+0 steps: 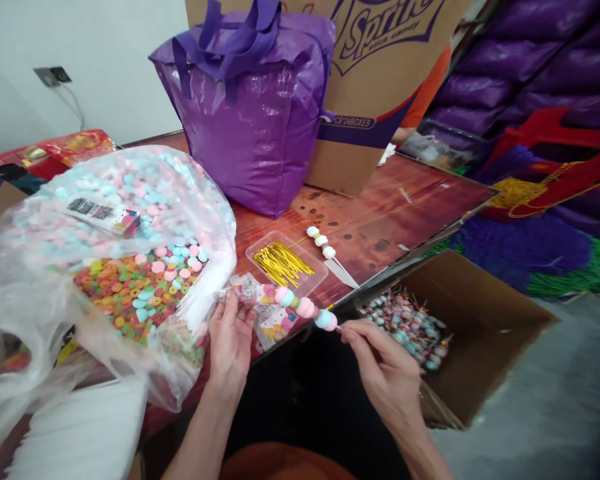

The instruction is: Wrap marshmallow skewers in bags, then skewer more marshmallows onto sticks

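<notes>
A candy skewer [305, 307] of pink, blue and small coloured pieces runs slantwise between my two hands. My right hand [384, 363] pinches the bare stick at its lower end. Around the upper end lies a clear printed plastic sleeve [247, 293], held in the fingers of my left hand [234, 333]. How far the skewer reaches into the sleeve is hard to make out. Just beyond sits a plastic tray [317, 273] of gold twist ties [283, 264]. A second, shorter candy skewer [321, 242] lies next to it, near a white strip [342, 273].
To the left, a large clear bag [215, 213] holds loose candies [135, 287]. A purple tote bag [250, 133] and a printed carton [350, 160] stand behind. An open cardboard box [490, 333] with finished-looking skewers [405, 327] is at right, below the table edge.
</notes>
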Tool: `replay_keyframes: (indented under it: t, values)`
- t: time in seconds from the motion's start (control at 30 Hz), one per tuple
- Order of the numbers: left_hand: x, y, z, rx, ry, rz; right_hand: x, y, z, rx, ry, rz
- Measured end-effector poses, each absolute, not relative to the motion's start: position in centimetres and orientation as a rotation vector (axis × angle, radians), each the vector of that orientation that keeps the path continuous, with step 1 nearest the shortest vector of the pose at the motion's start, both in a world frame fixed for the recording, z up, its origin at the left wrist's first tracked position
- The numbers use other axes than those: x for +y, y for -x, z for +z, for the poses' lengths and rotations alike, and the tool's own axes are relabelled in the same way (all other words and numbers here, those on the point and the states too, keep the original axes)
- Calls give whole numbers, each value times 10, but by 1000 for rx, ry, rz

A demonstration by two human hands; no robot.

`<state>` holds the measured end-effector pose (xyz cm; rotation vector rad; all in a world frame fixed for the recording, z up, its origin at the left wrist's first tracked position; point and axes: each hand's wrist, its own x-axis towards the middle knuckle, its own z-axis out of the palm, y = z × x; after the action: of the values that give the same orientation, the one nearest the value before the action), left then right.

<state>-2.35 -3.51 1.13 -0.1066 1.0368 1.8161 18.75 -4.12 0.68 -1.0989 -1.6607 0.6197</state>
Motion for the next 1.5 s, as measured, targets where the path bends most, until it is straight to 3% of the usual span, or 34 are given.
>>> replay_keyframes:
  t: [0.43,0.9,1.5]
  values:
    - [-41,33,7,1107,-85,1841,-35,-202,17,-1899,1023,445]
    - [-49,14,-5,1324,-554,1853,-44,-174,17,-1792,1127,916]
    - [-58,-14,4,1045,-441,1594,-63,-130,10,-1472,1266,1119]
